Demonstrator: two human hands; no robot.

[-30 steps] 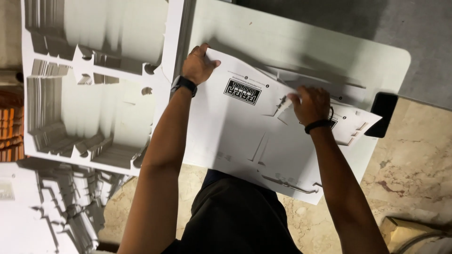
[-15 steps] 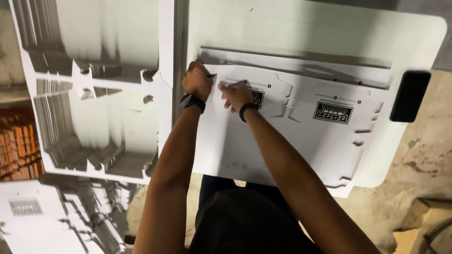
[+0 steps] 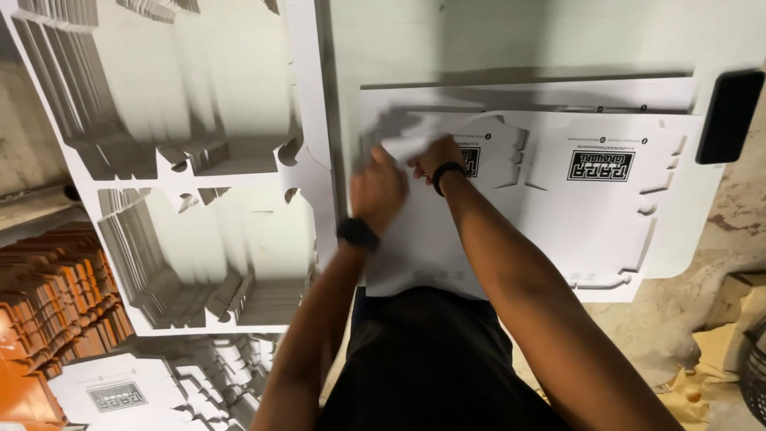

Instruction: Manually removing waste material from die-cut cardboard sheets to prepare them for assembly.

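Note:
A large white die-cut cardboard sheet (image 3: pixel 574 215) with black printed labels lies flat on a white table (image 3: pixel 495 40). My left hand (image 3: pixel 377 190), with a black watch on the wrist, presses on the sheet's left part. My right hand (image 3: pixel 435 156), wearing a black wristband, sits just beside it and grips a white cut-out piece (image 3: pixel 407 137) at the sheet's upper left. That piece is blurred by motion. Both hands are close together, nearly touching.
Tall stacks of white die-cut blanks (image 3: pixel 199 160) fill the left side. Orange cardboard stacks (image 3: pixel 48 319) stand at the lower left. A black phone (image 3: pixel 728 116) lies at the table's right edge. Brown paper scraps (image 3: pixel 734 351) lie on the floor at right.
The cardboard sheet has swung from a tilt to lie square on the table. My right hand moved from the sheet's right part to its upper left, beside my left hand, and took hold of a piece.

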